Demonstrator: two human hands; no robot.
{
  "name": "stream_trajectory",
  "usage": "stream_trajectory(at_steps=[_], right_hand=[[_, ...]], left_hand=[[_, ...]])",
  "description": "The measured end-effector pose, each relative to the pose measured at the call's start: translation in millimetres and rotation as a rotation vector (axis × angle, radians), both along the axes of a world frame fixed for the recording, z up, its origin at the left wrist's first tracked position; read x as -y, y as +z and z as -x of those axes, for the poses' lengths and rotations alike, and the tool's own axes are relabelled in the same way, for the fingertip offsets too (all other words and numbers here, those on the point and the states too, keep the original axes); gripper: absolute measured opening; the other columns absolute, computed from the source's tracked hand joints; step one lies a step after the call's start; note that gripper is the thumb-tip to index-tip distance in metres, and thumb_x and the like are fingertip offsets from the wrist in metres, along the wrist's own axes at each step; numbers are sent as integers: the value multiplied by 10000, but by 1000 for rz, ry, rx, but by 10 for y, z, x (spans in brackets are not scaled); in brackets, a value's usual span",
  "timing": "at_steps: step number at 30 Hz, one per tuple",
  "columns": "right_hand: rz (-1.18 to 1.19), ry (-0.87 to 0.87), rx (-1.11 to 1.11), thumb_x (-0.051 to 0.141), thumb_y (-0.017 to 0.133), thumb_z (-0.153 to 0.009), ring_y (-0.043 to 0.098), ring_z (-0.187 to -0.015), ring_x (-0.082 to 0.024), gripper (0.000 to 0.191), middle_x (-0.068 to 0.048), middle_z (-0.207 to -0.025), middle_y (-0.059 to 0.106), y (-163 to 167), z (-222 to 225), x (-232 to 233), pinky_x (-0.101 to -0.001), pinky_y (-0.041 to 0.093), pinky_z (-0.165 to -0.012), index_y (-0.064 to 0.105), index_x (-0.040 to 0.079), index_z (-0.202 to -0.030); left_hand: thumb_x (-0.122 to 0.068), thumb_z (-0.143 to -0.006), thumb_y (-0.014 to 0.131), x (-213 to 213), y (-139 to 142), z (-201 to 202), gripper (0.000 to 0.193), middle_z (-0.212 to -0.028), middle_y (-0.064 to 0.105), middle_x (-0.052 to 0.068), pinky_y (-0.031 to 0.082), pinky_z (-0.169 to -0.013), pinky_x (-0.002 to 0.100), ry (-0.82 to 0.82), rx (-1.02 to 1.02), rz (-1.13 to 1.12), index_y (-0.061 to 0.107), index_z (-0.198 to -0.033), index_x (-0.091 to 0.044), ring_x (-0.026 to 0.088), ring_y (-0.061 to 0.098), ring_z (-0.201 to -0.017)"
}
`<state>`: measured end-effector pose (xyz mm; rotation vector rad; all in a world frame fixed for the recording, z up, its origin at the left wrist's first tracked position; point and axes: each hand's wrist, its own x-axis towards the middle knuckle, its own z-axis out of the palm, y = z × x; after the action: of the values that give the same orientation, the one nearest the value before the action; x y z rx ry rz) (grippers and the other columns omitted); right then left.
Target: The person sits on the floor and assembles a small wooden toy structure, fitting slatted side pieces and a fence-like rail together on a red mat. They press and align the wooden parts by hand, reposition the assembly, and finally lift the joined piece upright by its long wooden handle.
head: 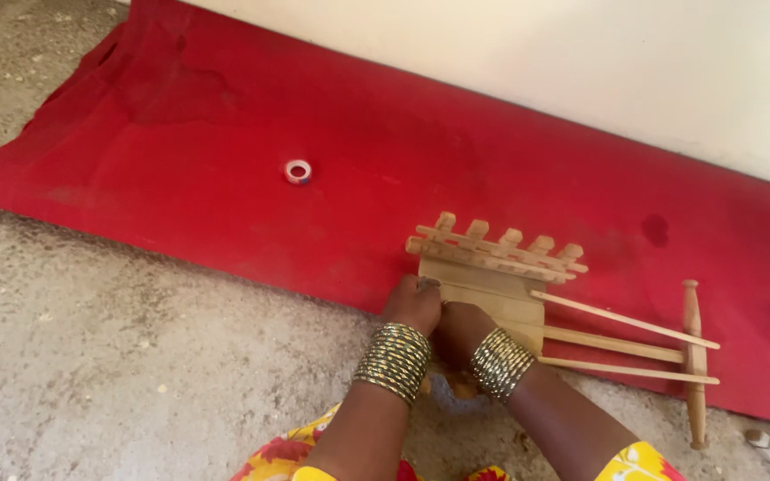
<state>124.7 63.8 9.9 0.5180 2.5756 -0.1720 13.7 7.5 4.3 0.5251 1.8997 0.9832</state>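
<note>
Pale wooden sticks make up the small frame [492, 267] that lies at the near edge of a red cloth [225, 178], which is spread on a rough concrete floor [91, 356] along a light wall [581, 62]. The left hand [413, 305] and right hand [461, 328] press close together on the frame's near left corner; their fingers are curled under, so I cannot tell whether they pinch anything. Both wrists carry stacked gold bangles. To the right, three thin rods [617, 343] run from the frame to a turned wooden spindle [693, 361]. A small roll of tape [298, 171] lies well apart, farther left on the cloth. The joints look slight: a hard push at that corner could loosen a stick or skew the rods, and the bangles could snag.
</note>
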Motion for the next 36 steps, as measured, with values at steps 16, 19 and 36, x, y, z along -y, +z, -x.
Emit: stream_trajectory(at_steps=[16, 19, 36], right_hand=[[75, 34, -105, 235, 718, -781, 704, -1006, -352, 293, -148, -1091, 730, 127, -140, -103, -441, 557, -870, 759, 99, -1037], [-88, 163, 101, 219, 680, -880, 709, -1005, -330, 199, -146, -1067, 732, 30, -117, -91, -437, 566, -879, 757, 113, -1030], [-41, -233, -72, 247, 664, -906, 707, -937, -294, 174, -105, -970, 733, 281, -577, -308, -432, 571, -846, 792, 136, -946]], left_hand=[[-376, -908, 576, -42, 23, -31, 446, -1234, 690, 231, 497, -1015, 455, 0, 12, -36, 669, -1212, -64, 389, 647, -1175], [-357, -893, 585, -52, -48, -36, 437, -1240, 687, 226, 492, -1018, 453, -9, 2, -30, 675, -1213, -73, 390, 640, -1184], [-390, -911, 585, -63, -45, -47, 457, -1214, 707, 199, 516, -986, 440, -15, 35, -38, 665, -1224, -68, 353, 675, -1149]])
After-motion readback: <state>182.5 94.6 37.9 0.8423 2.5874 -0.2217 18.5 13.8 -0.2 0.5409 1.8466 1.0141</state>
